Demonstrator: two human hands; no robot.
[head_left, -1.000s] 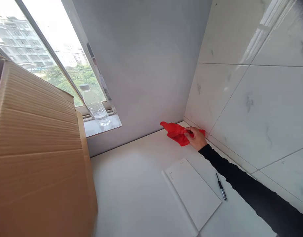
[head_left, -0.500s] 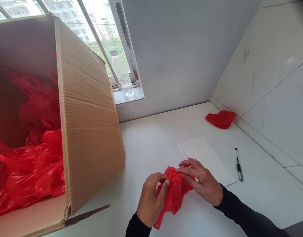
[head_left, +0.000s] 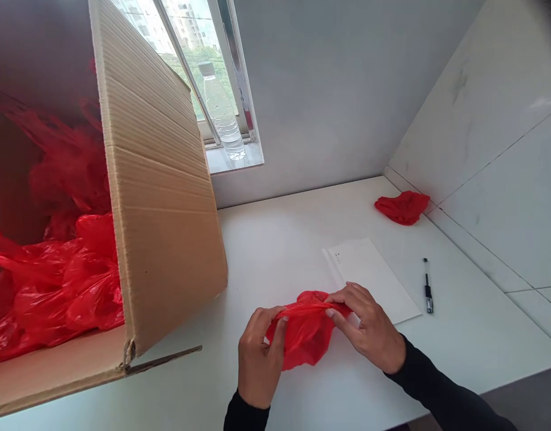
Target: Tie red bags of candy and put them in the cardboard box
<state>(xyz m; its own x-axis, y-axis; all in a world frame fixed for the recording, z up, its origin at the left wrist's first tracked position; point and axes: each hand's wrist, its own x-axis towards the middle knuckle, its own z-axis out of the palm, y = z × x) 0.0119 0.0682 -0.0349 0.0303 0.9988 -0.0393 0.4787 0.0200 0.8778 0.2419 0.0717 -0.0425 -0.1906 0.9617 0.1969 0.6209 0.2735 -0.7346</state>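
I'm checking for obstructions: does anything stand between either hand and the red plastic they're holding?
Nothing visible does: the left hand and right hand both pinch the upper edge of the red plastic directly. The white booklet shows partly behind the right hand, and the cardboard box stands off to the left.

On my feed I see a thin, wrinkled red bag (head_left: 307, 338), pulled straight along its top, drooping below, over the tabletop (head_left: 261, 254) toward the near edge.
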